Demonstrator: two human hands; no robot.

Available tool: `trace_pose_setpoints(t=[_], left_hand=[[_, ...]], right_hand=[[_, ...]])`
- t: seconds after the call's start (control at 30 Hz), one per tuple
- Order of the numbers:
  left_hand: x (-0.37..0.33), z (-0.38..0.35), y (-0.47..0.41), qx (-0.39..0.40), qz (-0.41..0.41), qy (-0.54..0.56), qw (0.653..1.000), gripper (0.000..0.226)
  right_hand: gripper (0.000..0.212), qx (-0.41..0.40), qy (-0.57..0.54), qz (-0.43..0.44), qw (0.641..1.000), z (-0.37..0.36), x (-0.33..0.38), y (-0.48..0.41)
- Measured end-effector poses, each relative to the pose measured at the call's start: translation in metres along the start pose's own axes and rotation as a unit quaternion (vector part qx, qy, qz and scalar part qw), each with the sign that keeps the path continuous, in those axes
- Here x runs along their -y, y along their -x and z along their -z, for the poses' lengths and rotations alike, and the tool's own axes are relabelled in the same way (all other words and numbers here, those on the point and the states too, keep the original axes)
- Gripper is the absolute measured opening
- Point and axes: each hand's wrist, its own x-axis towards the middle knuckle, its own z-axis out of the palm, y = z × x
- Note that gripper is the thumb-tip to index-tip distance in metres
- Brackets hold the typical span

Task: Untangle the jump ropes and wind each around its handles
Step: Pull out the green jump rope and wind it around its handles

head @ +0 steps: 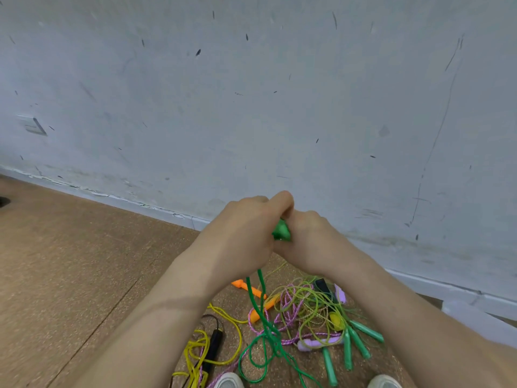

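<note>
1. Two hands meet in front of you, raised above the floor. Your left hand and right hand press together, and the fingers of both are curled round the top end of the green rope. The bright green lump between them is too blurred to tell whether it is a handle or bunched cord.
2. From your grip the green rope hangs down in two strands. It runs into the tangled pile on the floor, just ahead of your shoes.
3. The pile holds orange handles, purple handles, a cluster of green handles, and a black handle with yellow rope. Thin lime cord and pink braided cord cross through it.
4. Expect the green cord to be light, limp and smooth. It should slide easily through your fingers but catch wherever it passes under another loop. The braided pink cord will likely drag more.
5. The handles are the only stiff parts, so take hold there: one hand on a handle as the core for winding, the other pinching the cord close to it.
6. Draw the strands up gently, since a hard pull would likely tighten the crossings below.
</note>
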Motion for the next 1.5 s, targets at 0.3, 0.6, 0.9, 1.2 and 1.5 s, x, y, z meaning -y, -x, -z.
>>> trace_pose_setpoints(t=[0.3,0.6,0.9,1.2,1.5], left_hand=[[0.006,-0.01,0.005,0.03,0.09,0.105,0.99,0.012],[0.026,-0.007,0.006,0.17,0.181,0.539,0.805,0.018],[0.086,0.022,0.024,-0.022,0.142,0.187,0.972,0.02],[0.024,-0.011,0.002,-0.069,0.022,0.307,0.949,0.02],[0.0,-0.024,-0.004,0.002,0.021,0.464,0.885,0.015]], right_hand=[[0.026,-0.077,0.09,0.008,0.993,0.009,-0.009,0.002],[0.021,-0.018,0.064,0.074,0.995,0.029,-0.017,0.01],[0.01,0.074,-0.05,-0.036,0.995,0.062,-0.056,0.018],[0.029,0.31,-0.438,-0.061,0.842,0.055,-0.036,0.021],[0.003,0.259,-0.47,-0.038,0.843,0.058,-0.031,0.024]])
